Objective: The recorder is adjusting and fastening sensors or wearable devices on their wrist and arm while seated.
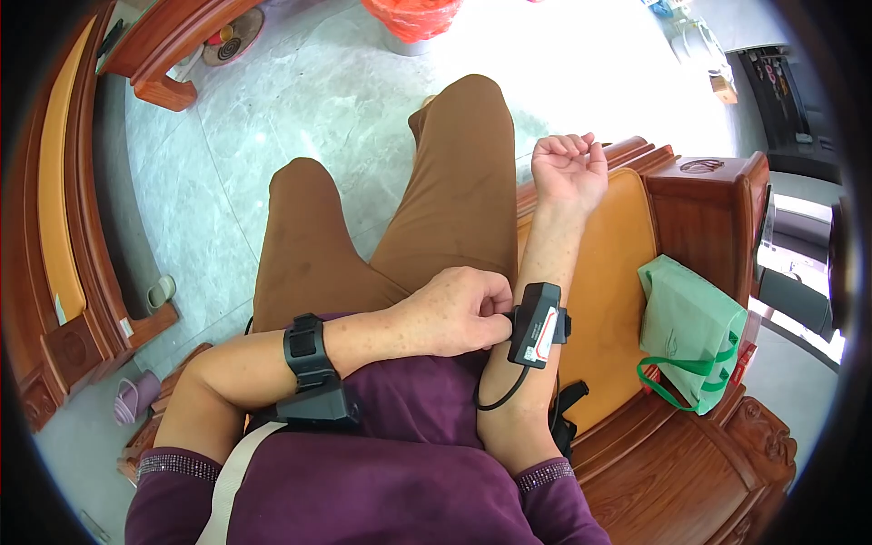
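Note:
My left hand reaches across my lap, its thumb and fingers pinching the strap end at the edge of a black device. That device sits on my right forearm, with a white label and a black cable looping below it. My right hand is raised palm up beyond my right thigh, fingers loosely curled and holding nothing. Another black device hangs at my left forearm on a black strap.
I sit on a carved wooden sofa with an orange cushion. A pale green bag leans by the armrest on my right. Ahead stands a bin lined with a red bag. A wooden seat lines the left.

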### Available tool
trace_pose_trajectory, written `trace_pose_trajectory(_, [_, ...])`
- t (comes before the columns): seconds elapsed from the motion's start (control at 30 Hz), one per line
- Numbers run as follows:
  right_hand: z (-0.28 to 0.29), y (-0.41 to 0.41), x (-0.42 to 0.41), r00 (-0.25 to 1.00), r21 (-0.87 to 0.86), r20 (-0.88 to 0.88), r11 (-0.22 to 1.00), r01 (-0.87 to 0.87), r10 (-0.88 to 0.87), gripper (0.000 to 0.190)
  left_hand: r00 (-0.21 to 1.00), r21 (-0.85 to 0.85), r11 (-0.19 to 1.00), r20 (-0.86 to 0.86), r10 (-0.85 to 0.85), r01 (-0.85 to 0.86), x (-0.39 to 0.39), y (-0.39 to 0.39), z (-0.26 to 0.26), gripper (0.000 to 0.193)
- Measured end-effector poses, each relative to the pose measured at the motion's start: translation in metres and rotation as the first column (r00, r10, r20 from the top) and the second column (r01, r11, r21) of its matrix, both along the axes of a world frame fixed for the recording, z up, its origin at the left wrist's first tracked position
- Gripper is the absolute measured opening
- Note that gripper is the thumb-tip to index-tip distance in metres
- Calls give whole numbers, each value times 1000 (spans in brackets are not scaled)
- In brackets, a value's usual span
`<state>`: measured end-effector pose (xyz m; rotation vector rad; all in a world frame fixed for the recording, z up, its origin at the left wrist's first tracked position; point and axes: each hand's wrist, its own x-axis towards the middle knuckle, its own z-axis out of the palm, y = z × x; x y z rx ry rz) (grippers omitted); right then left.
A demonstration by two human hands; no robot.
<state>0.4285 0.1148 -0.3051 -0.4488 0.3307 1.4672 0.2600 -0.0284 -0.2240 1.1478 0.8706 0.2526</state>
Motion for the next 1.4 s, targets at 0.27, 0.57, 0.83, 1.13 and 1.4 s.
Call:
trace_pose_trajectory(0.27, [8,4,-8,999,45,16,998,-39,38,20,856,-441,884,387,343,-155,-8,-5,-19,14])
trace_pose_trajectory(0.57, [6,3,-16,998,25,-3,998,-63,63,21,810,-467,866,428,400,-180,-3,-10,-25,17])
trace_pose_trajectory(0.83, [6,2,-16,998,28,15,998,-58,58,22,829,-476,868,422,368,-142,-5,-7,-22,17])
trace_pose_trajectory(1.13, [5,4,-18,998,-7,43,999,-53,53,22,830,-440,888,439,345,-136,-1,-10,-27,11])
trace_pose_trajectory(1.4, [-4,6,-15,999,-14,11,999,-38,38,21,925,-152,945,211,317,-289,1,-12,-18,13])
